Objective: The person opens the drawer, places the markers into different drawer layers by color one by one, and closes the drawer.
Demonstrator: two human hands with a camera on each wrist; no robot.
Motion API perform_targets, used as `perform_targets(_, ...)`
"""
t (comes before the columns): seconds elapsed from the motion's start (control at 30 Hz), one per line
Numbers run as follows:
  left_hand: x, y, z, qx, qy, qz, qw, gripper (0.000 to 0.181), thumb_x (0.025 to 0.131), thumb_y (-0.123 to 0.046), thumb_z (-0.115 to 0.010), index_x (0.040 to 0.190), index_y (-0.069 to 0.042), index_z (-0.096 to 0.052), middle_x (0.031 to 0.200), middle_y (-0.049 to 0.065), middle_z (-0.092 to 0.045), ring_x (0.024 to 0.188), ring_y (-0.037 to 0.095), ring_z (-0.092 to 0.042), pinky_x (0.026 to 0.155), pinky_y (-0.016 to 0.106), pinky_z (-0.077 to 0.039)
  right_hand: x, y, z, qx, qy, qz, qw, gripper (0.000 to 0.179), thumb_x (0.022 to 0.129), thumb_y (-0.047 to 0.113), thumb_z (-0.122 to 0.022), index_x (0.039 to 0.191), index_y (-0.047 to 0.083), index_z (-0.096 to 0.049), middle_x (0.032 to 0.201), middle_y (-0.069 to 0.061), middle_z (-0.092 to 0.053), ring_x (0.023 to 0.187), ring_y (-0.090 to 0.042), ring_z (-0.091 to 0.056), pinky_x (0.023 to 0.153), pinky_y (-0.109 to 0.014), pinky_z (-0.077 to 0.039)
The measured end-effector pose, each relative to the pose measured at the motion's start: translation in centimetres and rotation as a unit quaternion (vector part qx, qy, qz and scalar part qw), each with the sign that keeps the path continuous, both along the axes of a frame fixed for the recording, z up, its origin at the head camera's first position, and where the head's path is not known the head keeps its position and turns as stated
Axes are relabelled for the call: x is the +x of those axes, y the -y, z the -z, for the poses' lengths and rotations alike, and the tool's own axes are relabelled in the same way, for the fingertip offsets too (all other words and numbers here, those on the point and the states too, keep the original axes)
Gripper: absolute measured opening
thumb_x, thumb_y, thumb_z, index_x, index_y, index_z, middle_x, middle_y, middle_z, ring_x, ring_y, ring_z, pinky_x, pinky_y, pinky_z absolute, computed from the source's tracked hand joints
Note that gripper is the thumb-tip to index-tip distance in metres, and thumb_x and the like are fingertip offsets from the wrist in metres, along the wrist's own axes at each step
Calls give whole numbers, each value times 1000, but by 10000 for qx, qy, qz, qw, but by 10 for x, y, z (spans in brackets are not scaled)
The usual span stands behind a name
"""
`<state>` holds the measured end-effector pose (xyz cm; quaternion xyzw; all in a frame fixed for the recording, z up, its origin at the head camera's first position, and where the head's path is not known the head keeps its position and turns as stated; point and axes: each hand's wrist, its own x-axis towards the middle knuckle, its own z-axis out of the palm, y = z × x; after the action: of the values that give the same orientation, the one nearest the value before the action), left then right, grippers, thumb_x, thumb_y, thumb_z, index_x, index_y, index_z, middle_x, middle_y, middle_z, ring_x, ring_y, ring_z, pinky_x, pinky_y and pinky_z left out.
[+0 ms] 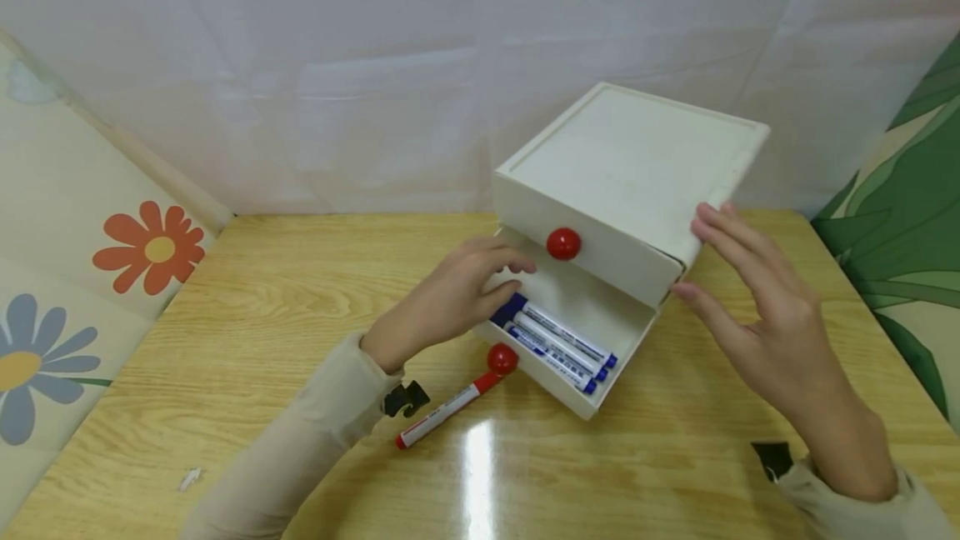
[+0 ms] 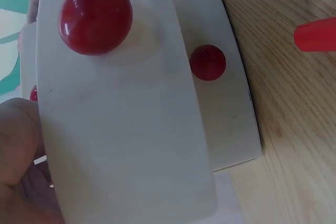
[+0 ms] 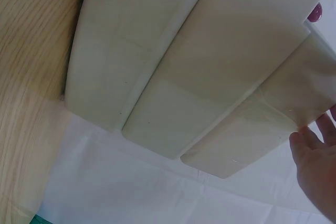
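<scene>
A white drawer unit [image 1: 637, 161] with red knobs stands at an angle on the table. One of its drawers [image 2: 126, 129] is pulled out below the top one and holds several white markers [image 1: 558, 344] with blue caps. My left hand [image 1: 468, 286] is over this drawer's left side, fingers loosely bent and thumb near the marker caps. Its thumb and fingers show beside the drawer front in the left wrist view. My right hand [image 1: 780, 323] touches the unit's right side with straight fingertips at the top edge, the thumb lower by the corner.
A red marker [image 1: 442, 415] lies on the wooden table in front of the pulled-out drawer, its cap close to the red knob [image 1: 502, 358]. A small white scrap [image 1: 191, 478] lies at the near left. A white cloth [image 1: 375, 107] hangs behind the table.
</scene>
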<state>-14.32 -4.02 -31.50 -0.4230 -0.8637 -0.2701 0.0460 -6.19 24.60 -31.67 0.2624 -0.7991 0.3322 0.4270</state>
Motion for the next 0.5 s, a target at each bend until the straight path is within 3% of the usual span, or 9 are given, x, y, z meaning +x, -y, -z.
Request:
perform_targets(0.27, 6, 7, 2, 727, 115, 107, 9972, 22, 92, -3, -65, 114, -4, -69, 111, 8, -71, 101, 21, -63, 89, 37, -56, 0, 1, 0, -40, -19, -47, 10000, 66, 96, 47, -58, 122, -13, -60, 135, -27, -58, 141, -23, -45, 118, -26, -35)
perform_targets(0.5, 14, 13, 0, 887, 68, 96, 9960, 25, 93, -3, -64, 117, -5, -67, 111, 10, -71, 102, 19, -62, 91, 35, -55, 0, 2, -1, -63, -60, -26, 10000, 66, 96, 48, -58, 122, -13, -61, 134, -26, -59, 141, -22, -46, 118, -25, -35)
